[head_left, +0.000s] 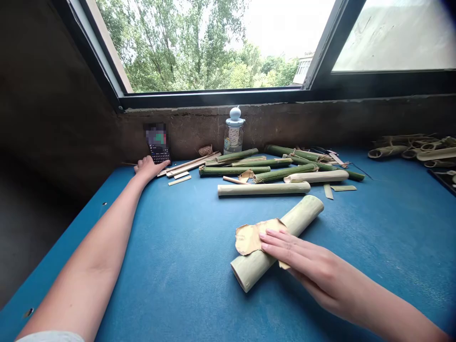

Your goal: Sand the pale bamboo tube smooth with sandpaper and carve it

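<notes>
My right hand [302, 261] presses a worn, tan piece of sandpaper [248, 239] against a thick, pale bamboo tube [304, 213]. Its fingers lie across the paper, which bends over the tube; the thumb is mostly hidden. The tube rests slantwise on the blue tabletop [171, 266], its hollow near end showing. Far to the left, my left hand [146, 168] reaches to a dark phone [159, 149] propped upright against the wall. The thumb stretches along the phone's lower edge, over a lit keyboard, and the other fingers are spread at its left side.
Beyond the tube lies a pale bamboo stick [263, 189], with several green bamboo pieces [235, 171] and thin strips [188, 166] behind it. A lidded clear jar [233, 135] stands by the wall under the window. More cut bamboo [432, 149] is piled at far right.
</notes>
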`<state>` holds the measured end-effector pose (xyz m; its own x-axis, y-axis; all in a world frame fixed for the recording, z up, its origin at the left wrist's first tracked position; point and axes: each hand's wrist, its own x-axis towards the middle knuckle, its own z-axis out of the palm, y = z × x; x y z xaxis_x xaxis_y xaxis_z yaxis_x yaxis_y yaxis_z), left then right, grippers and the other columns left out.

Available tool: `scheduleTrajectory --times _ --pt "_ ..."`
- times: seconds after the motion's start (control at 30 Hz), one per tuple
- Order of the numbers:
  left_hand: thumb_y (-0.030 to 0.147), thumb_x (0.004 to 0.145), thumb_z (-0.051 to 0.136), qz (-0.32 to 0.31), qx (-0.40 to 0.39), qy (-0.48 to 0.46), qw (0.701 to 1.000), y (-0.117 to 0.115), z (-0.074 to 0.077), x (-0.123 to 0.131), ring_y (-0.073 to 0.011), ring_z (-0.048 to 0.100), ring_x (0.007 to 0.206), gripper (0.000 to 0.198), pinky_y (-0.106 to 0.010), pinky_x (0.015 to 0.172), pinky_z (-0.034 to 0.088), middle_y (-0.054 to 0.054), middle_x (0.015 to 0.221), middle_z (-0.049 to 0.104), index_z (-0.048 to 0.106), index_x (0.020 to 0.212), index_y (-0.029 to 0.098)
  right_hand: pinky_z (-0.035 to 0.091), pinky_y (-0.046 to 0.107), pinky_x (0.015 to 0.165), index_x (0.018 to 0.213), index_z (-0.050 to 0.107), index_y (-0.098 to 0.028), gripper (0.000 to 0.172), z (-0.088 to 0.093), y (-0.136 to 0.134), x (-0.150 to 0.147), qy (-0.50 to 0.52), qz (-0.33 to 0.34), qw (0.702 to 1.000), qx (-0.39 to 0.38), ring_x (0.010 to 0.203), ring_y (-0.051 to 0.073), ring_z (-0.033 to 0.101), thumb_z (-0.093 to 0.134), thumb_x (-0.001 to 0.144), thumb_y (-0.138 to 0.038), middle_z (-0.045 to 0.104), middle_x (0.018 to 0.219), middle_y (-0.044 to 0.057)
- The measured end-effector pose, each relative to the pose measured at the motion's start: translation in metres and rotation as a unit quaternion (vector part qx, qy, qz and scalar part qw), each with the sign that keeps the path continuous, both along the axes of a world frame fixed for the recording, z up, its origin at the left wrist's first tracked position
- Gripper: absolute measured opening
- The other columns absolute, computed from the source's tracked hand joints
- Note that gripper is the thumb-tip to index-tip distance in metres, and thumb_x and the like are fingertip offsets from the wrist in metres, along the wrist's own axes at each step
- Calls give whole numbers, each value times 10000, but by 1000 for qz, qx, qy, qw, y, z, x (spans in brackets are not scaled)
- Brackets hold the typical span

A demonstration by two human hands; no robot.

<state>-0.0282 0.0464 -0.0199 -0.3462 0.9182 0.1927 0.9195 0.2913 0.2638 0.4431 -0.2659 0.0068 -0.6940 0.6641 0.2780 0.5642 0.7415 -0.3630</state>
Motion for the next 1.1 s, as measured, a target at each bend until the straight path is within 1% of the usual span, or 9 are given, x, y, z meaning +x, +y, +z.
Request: scheduleTrajectory --times 0.17,0.37,0.57,0.63,0.77,0.83,0.93,0.97,1.1 --pt "707 791 504 -19 -27 -4 999 -3 4 -3 -455 426 1357 870 -547 1090 359 -270 1427 520 504 1387 72 297 509 1247 1498 479 -291 482 -19 23 30 33 -132 991 10 1480 271 362 416 1031 -191 450 1572 14" --pt "683 798 487 -23 -25 -1 999 -1 3 -7 -453 437 1343 804 -543 1072 372 -263 1424 528 535 1344 95 287 496 1257 1494 486 -282 461 -19 18 26 19 -117 993 -12 1492 266 343 401 1045 -217 432 1585 10" --pt "621 809 480 -29 -23 -24 999 2 3 -11 -453 434 1347 695 -566 1060 366 -247 1423 538 559 1304 138 308 527 1244 1471 511 -323 442 -21 27 37 37 -180 983 -11 1474 292 373 412 1043 -269 461 1564 -12" --pt "616 807 482 -30 -16 -26 999 3 2 -13 -453 443 1338 677 -568 1052 371 -242 1413 549 568 1292 150 292 516 1249 1478 507 -298 452 -18 22 30 37 -160 987 2 1475 285 369 413 1040 -243 462 1564 10" --pt "627 804 474 -32 -16 -37 999 4 1 -16 -457 448 1333 674 -577 1049 370 -238 1414 554 589 1277 161 317 468 1241 1498 487 -279 483 -9 12 17 19 -58 998 -26 1474 257 373 412 1032 -180 476 1554 25" --pt "654 817 442 -30 -13 -50 998 4 2 -16 -456 446 1339 696 -579 1059 363 -243 1424 547 597 1275 154 326 489 1234 1483 503 -307 472 -10 16 24 25 -71 997 -34 1467 267 384 417 1032 -196 491 1543 6" --pt "696 852 353 -19 -13 -73 997 5 4 -15 -457 441 1352 730 -582 1080 345 -244 1429 547 625 1249 147 317 546 1230 1457 527 -330 442 -16 26 37 46 -163 985 -6 1462 300 388 437 1032 -249 487 1544 -7" --pt "712 861 321 -15 -13 -78 997 5 5 -14 -461 441 1352 749 -589 1085 337 -244 1423 553 637 1236 145 310 553 1232 1458 528 -322 442 -17 27 38 46 -174 984 4 1462 306 387 444 1030 -252 481 1548 0" --pt "697 900 251 -10 8 -91 996 6 6 -15 -476 470 1325 757 -613 1073 347 -242 1374 597 672 1195 141 301 506 1247 1495 488 -279 478 -15 16 23 20 -94 995 2 1478 274 367 417 1031 -187 462 1564 22"
